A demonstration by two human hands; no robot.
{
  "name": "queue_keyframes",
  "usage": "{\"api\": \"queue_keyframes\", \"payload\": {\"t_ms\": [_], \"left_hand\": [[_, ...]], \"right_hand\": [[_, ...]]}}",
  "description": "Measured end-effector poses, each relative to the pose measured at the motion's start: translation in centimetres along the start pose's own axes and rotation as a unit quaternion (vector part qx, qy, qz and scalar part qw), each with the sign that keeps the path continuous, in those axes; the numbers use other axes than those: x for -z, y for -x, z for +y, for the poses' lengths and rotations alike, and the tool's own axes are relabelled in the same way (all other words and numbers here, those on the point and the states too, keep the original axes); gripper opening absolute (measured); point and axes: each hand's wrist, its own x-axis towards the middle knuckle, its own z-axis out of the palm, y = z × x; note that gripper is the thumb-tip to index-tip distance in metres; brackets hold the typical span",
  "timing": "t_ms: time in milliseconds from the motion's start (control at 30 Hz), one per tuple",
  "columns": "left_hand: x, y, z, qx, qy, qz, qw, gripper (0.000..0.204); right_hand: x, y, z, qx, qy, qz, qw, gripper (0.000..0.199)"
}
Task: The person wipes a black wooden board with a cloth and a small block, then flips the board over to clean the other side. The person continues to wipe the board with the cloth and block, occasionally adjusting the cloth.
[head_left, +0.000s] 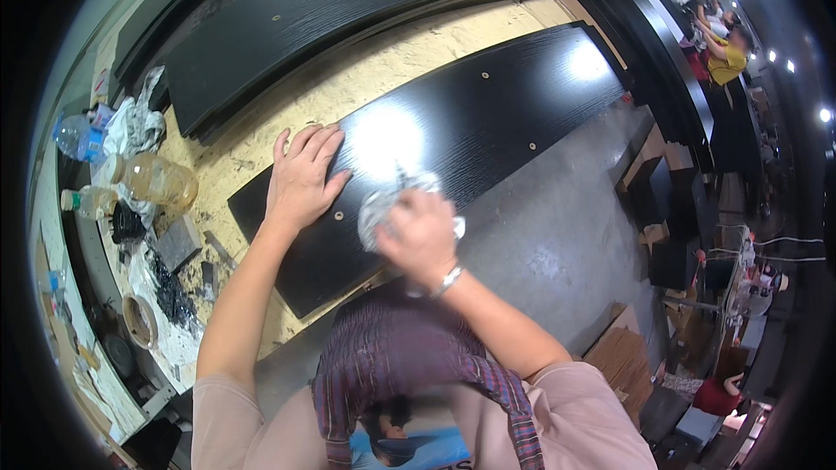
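A long black wood-grain panel [470,113] with several small round metal fittings lies at a slant across the yellowish worktable [261,135]. My left hand [305,172] rests on the panel near its far edge, fingers stretched out and holding nothing. Bunched under my right hand [420,235] is a pale crumpled cloth [376,209], pressed against the panel's surface near the close edge. Motion smears the right hand and the cloth somewhat. A bright light reflection shows on the panel just beyond the cloth.
Stacked black panels [348,4] lie along the table's far side. To the left stand a large plastic jug [161,181], bottles, a white rag [138,126] and a roll of tape [139,320]. Cardboard [620,357] lies at right; a person in yellow [727,61] works far off.
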Motion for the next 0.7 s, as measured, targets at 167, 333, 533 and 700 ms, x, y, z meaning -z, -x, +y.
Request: {"api": "queue_keyframes", "payload": {"t_ms": [167, 333, 533, 700], "left_hand": [[0.6, 0.4, -0.1, -0.001, -0.007, 0.009, 1.000, 0.055], [0.4, 0.1, 0.3, -0.013, -0.009, 0.008, 1.000, 0.060], [0.5, -0.2, 0.7, -0.036, -0.008, -0.002, 0.999, 0.066], [-1.7, -4.2, 5.8, -0.065, 0.067, 0.003, 0.996, 0.067]], "right_hand": [[2.4, -2.7, 19.0, -0.191, 0.205, 0.174, 0.944, 0.026], [2.7, -2.6, 17.3, -0.222, 0.225, 0.125, 0.940, 0.024], [1.5, 1.3, 17.0, -0.281, 0.120, 0.115, 0.945, 0.022], [8.6, -1.7, 22.6, -0.301, 0.140, 0.142, 0.933, 0.019]]}}
